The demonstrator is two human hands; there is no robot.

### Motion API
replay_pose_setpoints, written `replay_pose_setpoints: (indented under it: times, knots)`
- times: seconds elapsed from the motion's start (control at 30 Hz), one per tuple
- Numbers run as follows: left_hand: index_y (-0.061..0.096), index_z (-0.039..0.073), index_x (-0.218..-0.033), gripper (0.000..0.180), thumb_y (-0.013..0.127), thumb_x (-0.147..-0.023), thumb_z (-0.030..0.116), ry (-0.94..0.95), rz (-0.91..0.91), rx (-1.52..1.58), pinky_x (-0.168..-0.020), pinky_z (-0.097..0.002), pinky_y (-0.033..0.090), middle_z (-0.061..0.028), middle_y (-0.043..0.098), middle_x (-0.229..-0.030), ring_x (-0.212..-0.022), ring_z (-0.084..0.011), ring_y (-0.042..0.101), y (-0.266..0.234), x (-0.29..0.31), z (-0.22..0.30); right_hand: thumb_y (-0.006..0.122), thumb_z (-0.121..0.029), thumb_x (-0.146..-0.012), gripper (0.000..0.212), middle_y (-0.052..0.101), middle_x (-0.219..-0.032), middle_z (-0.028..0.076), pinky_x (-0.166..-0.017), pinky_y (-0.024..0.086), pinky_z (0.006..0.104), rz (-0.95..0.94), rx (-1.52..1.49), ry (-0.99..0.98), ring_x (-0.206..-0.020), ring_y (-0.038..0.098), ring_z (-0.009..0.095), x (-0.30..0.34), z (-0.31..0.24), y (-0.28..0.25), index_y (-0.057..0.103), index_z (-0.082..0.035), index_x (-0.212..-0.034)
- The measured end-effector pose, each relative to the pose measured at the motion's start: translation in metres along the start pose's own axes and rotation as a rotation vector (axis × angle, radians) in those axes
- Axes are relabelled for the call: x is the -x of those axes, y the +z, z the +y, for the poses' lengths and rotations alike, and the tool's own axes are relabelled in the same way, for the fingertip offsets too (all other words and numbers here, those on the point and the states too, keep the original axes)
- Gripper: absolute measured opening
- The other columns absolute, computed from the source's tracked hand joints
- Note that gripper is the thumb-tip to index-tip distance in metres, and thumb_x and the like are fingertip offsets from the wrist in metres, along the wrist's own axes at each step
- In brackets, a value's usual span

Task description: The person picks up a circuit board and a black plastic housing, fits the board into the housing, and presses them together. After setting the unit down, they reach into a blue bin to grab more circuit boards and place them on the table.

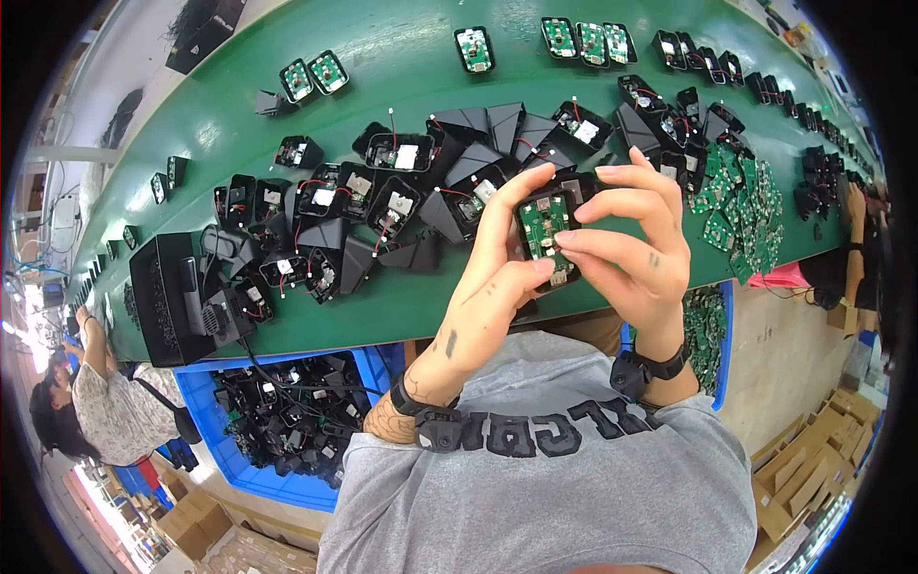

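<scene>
Between my two hands is a small black plastic case (571,278) with a green circuit board (541,222) lying in its open top. My left hand (486,279) grips the case from its left side, thumb across the lower end of the board. Fingertips of my right hand (639,251) are bunched at the board's right edge and touch it; whether a tiny part sits between them is too small to tell. Just beyond my hands lies a heap of open black cases (394,206) with red wires and white connectors. Loose green circuit boards (741,206) are piled to the right.
Along the far side of the green table (402,67) stand cases with boards fitted. A black box (158,297) sits at the left. Blue bins (206,421) with parts stand below the table edge. Other people (134,407) work at both ends. Cardboard boxes (803,459) lie on the floor.
</scene>
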State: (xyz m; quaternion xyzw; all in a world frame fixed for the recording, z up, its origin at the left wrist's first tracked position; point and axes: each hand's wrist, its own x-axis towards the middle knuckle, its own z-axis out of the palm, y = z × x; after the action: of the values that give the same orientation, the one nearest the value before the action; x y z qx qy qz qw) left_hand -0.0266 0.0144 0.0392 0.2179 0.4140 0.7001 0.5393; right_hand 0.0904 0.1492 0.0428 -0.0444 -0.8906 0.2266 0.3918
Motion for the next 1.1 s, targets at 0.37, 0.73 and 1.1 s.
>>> replay_pose_setpoints:
  times: [0.37, 0.73, 1.1]
  knots:
    - [0.039, 0.007, -0.137, 0.040, 0.046, -0.098, 0.015, 0.139, 0.066, -0.153, -0.100, -0.0284, 0.035, -0.0043, 0.049, -0.120, -0.111, -0.0107, 0.045, -0.012, -0.012, -0.013, 0.076, -0.006, -0.066, 0.019, 0.067, -0.085, -0.001, -0.107, 0.032, 0.0557, -0.191, -0.044, 0.031, -0.105, 0.059, 0.026, -0.005, -0.004, -0.003, 0.070, -0.011, -0.084]
    - [0.048, 0.006, -0.128, 0.036, 0.056, -0.095, 0.018, 0.002, 0.173, 0.025, -0.063, -0.0236, 0.057, -0.0059, 0.057, -0.111, -0.091, -0.0102, 0.061, -0.013, -0.010, -0.008, 0.076, -0.012, -0.071, 0.017, 0.057, -0.092, 0.004, -0.104, 0.036, 0.0528, -0.128, -0.610, 0.337, -0.112, 0.052, 0.030, 0.002, 0.000, 0.007, 0.074, -0.009, -0.087]
    - [0.048, 0.003, -0.126, 0.037, 0.057, -0.094, 0.019, -0.279, -0.098, 0.162, -0.063, -0.0258, 0.060, -0.0132, 0.063, -0.102, -0.074, -0.0233, 0.070, -0.028, -0.001, -0.005, 0.076, -0.013, -0.070, 0.010, 0.069, -0.071, 0.006, -0.107, 0.031, 0.0562, -0.120, -0.876, 0.216, -0.107, 0.057, 0.037, 0.000, 0.021, 0.001, 0.073, -0.007, -0.078]
